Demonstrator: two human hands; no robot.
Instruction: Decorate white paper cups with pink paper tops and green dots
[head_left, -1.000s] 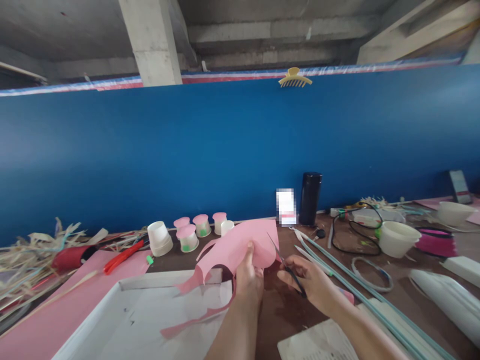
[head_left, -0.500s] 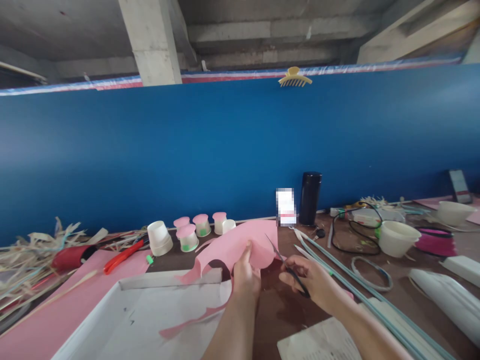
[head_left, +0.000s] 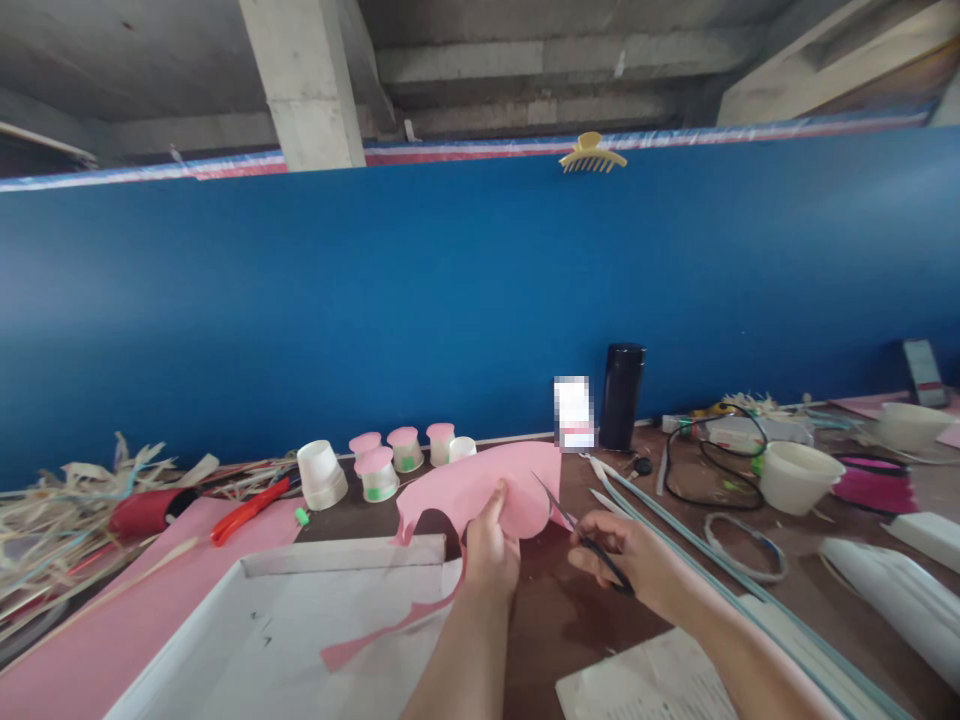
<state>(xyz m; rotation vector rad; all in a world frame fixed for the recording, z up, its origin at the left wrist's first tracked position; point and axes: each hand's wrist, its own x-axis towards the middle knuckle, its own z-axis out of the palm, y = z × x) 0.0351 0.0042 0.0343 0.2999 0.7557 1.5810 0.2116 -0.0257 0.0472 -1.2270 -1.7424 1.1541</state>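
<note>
My left hand pinches a pink paper sheet and holds it up above the brown table, thumb on its near face. A cut strip of the same paper trails down to the left over a white tray. My right hand grips black scissors, whose open blades meet the sheet's right edge.
Small white cups with pink tops stand by the blue wall. A black flask, a white bowl, cables, grey-green rods, red pliers and straw lie around. Pink paper covers the left side.
The pink sheet has turned in my left hand, its left flap lifting off the tray. My right hand with the scissors has shifted slightly right along the edge.
</note>
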